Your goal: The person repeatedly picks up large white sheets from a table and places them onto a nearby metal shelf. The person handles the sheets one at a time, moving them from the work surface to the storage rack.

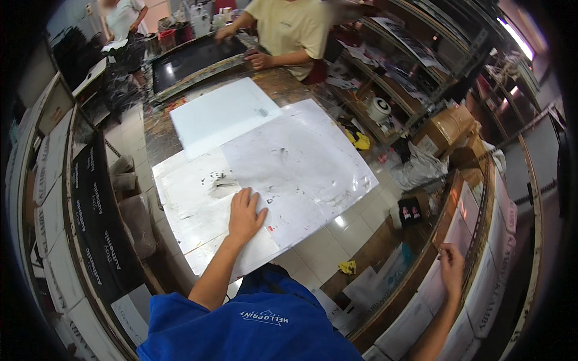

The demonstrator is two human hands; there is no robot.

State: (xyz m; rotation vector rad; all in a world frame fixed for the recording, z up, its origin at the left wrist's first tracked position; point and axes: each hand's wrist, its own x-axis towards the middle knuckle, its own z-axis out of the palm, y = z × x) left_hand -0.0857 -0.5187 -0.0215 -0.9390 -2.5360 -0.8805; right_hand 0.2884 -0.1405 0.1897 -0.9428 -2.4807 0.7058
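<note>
My left hand (245, 216) lies palm down on a stained white sheet (198, 198) that covers the near left of the worktable. Its fingers are stretched out and hold nothing. Beside it, a larger greyish-white sheet (301, 162) with dark smudges spreads over the table's right part. Farther back rests a clean pale sheet (223, 114). Out to my right, my right hand (451, 269) is at a long printing bench with white printed fabric panels (433, 283). Its fingers are curled close together near the panels' edge; what they hold, if anything, is too small to make out.
A person in a yellow shirt (289, 30) handles a framed dark screen (192, 63) at the table's far end. Another person (125, 24) stands far left. Benches with printed panels (96, 198) flank me. Metal shelves (391, 72) and cardboard boxes (445, 129) stand right.
</note>
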